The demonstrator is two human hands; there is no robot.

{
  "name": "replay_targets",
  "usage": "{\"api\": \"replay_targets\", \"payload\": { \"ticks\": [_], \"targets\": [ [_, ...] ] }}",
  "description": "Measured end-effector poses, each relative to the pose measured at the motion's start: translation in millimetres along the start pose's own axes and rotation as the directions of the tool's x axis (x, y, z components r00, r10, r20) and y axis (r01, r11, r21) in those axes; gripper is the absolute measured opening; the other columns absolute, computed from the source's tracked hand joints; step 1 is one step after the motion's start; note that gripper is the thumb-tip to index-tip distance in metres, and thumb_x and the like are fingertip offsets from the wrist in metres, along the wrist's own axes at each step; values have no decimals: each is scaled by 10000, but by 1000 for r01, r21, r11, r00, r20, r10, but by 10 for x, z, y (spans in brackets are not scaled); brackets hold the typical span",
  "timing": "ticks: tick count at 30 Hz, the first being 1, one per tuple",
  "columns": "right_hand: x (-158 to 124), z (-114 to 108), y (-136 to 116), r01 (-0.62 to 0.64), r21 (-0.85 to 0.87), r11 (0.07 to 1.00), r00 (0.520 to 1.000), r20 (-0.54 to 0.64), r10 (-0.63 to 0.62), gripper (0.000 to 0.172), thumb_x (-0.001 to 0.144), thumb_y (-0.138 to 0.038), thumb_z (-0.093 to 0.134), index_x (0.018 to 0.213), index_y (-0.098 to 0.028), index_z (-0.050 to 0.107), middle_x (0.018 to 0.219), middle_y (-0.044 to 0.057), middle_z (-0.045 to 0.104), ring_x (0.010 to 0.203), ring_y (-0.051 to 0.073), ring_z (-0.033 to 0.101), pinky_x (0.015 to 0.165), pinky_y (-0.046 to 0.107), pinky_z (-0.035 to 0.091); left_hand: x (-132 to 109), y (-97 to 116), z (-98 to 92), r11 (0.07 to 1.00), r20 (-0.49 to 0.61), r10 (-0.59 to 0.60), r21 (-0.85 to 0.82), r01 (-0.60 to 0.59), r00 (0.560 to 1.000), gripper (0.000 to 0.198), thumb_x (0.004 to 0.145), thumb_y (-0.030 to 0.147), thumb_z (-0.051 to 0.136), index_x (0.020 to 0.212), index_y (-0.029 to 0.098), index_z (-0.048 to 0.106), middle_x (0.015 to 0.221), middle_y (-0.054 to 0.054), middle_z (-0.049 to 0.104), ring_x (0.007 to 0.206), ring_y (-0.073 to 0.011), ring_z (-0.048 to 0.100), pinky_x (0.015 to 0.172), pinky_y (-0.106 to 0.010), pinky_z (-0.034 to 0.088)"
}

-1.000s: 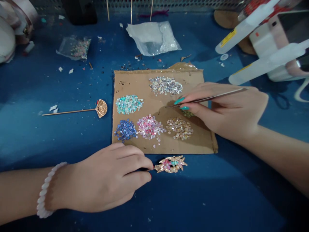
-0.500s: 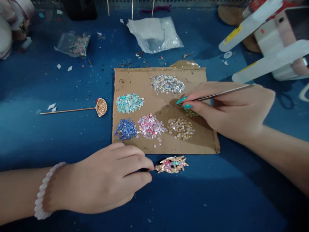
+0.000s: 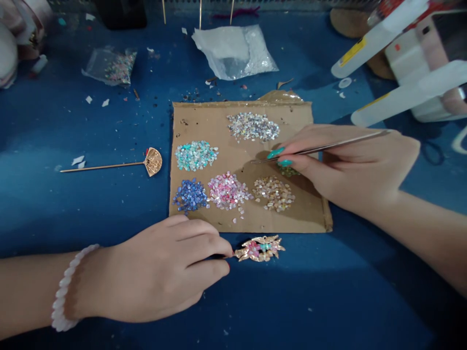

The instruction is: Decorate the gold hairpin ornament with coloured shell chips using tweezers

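The blue worktop (image 3: 109, 204) carries a brown card (image 3: 233, 158). The right hand (image 3: 346, 170) pinches tweezers (image 3: 328, 145), tips over the card's middle. The left hand (image 3: 164, 270) pinches the left end of a gold charm (image 3: 260, 248). It lies longways left to right, just off the card's near edge, nearer the left hand. Tiny chips (image 3: 228, 190) sit heaped on the card.

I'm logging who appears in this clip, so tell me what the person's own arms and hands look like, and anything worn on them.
No sleeves, gloves, rings or watch are in view. The left hand has a bracelet of white rounded beads around its wrist. The right hand has teal-painted fingernails. The left hand's nails are mostly turned out of sight.
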State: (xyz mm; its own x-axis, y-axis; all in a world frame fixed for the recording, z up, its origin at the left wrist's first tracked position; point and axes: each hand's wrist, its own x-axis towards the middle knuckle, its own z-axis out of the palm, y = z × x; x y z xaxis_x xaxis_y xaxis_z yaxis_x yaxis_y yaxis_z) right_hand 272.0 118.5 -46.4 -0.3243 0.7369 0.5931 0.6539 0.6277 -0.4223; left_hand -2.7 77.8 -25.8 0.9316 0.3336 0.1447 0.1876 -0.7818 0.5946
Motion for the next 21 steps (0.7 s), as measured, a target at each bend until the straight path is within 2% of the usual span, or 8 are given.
{"api": "replay_targets", "payload": {
  "ticks": [6,9,12,15,19,21],
  "targets": [
    [-70,-101,-106,-93,42,995,995,33,91,123,822,-166,675,706,-208,669,741,8,730,708,114,688,598,224,535,-20,-5,30,1000,-4,4,11,-4,1000,254,913,73,408,1024,152,622,1066,-33,668,995,-160,564,871,-292,413],
    [-135,-203,-240,-40,99,994,998,60,34,148,804,-73,667,744,-207,657,711,-3,698,696,115,664,618,261,536,-33,-5,33,1000,-7,1,12,-1,1000,252,913,67,423,1038,153,624,1079,-33,666,1014,-169,565,865,-295,414],
    [-213,-335,-400,34,220,975,985,160,-70,186,797,-12,645,813,-198,646,743,6,697,689,125,660,651,307,565,-34,-8,27,1000,10,2,3,-2,1000,229,923,84,446,1048,151,624,1110,-36,660,1035,-178,557,868,-297,413],
    [-299,-451,-548,-26,236,971,938,342,-58,89,876,-96,594,881,-179,625,784,36,717,731,125,683,714,308,591,-29,-11,29,1000,15,10,3,-10,1000,221,931,93,451,1054,148,626,1129,-33,652,1049,-181,547,877,-300,403],
    [-404,-485,-657,4,269,963,904,411,-119,80,919,-150,556,873,-143,620,777,58,729,761,102,696,756,249,589,-25,-2,31,999,37,-10,37,9,999,230,954,112,431,1066,163,625,1129,-26,653,1042,-176,553,863,-298,395],
    [-465,-466,-668,-13,220,975,901,425,-84,74,917,-162,562,880,-154,625,792,42,732,769,96,694,793,241,584,-21,6,25,999,47,-26,44,24,999,226,967,135,424,1055,176,628,1119,-19,656,1028,-169,559,862,-295,392]
  ]
}}
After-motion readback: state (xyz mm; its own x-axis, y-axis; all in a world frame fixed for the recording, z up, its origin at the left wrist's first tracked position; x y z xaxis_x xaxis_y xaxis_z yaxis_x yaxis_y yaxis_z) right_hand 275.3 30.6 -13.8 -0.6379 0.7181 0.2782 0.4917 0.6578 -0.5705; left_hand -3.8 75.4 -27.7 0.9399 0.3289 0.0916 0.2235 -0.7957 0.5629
